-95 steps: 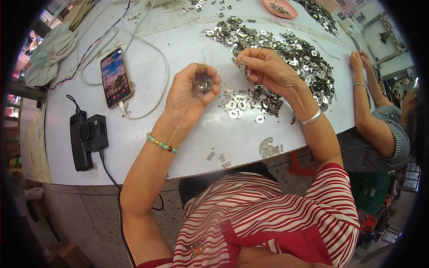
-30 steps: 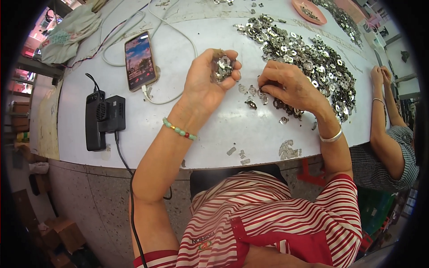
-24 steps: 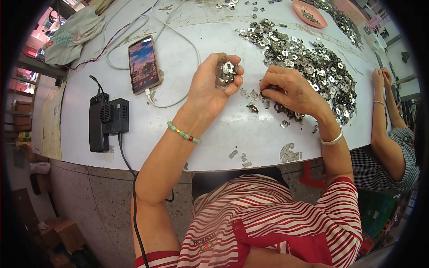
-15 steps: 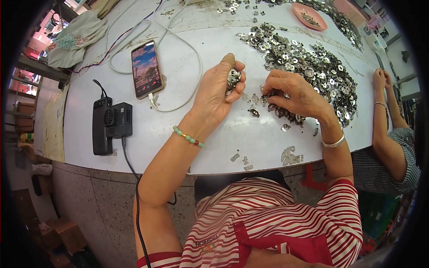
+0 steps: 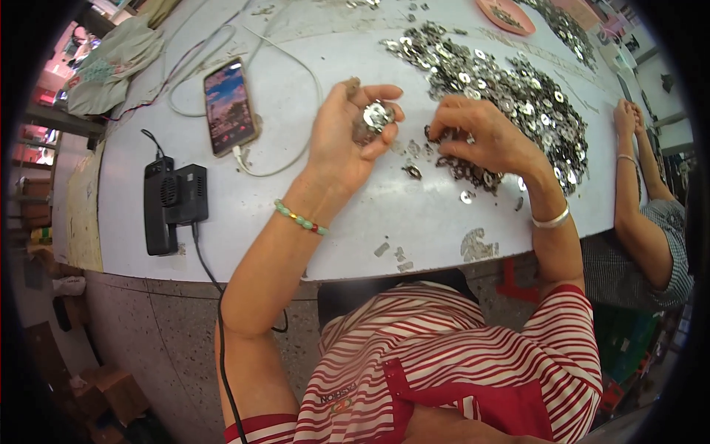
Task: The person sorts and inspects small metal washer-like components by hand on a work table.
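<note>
**Hands at the Washer Pile: Positions and Contents**

While the left hand (image 5: 347,140) rests palm-up on the white table (image 5: 414,214), its fingers curl loosely around a small stack of metal washers (image 5: 373,118) lying between thumb and fingertips. The hand is half closed, cupping the stack rather than clamping it. A green bead bracelet (image 5: 299,219) sits on the left wrist.

The right hand (image 5: 484,140) lies palm-down just beside the left, fingers bent and pinched together over loose washers (image 5: 444,159) at the near edge of the large washer pile (image 5: 510,81). Whether a washer is gripped between those fingertips cannot be determined. A silver bangle (image 5: 551,219) circles the right wrist.

The large washer pile spreads across the table behind and to the right of both hands. To the left of the left hand, a smartphone (image 5: 229,107) lies face-up with a white cable (image 5: 288,148) attached. Further left, a black device (image 5: 174,203) with a black cord sits near the table edge. At the far right, another person's forearm (image 5: 636,177) rests on the table edge
</note>
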The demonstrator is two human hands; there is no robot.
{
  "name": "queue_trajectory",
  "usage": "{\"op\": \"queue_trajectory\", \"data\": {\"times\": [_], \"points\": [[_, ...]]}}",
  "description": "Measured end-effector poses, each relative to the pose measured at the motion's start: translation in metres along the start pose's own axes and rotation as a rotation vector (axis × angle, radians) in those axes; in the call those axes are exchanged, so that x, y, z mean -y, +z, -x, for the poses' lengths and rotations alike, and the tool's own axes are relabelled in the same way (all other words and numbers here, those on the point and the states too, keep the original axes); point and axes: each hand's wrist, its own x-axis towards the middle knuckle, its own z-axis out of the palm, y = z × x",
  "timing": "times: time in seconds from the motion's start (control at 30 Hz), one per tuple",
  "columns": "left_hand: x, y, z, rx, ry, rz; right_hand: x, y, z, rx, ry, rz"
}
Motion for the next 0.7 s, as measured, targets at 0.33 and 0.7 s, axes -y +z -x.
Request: {"op": "queue_trajectory", "data": {"times": [0.33, 0.7], "points": [[0.002, 0.000, -0.001, -0.017, -0.053, 0.008, -0.011, -0.004, -0.003, -0.058, 0.212, -0.237], [0.013, 0.013, 0.010, 0.043, -0.136, -0.157, -0.017, -0.003, -0.003, -0.134, 0.327, -1.153]]}}
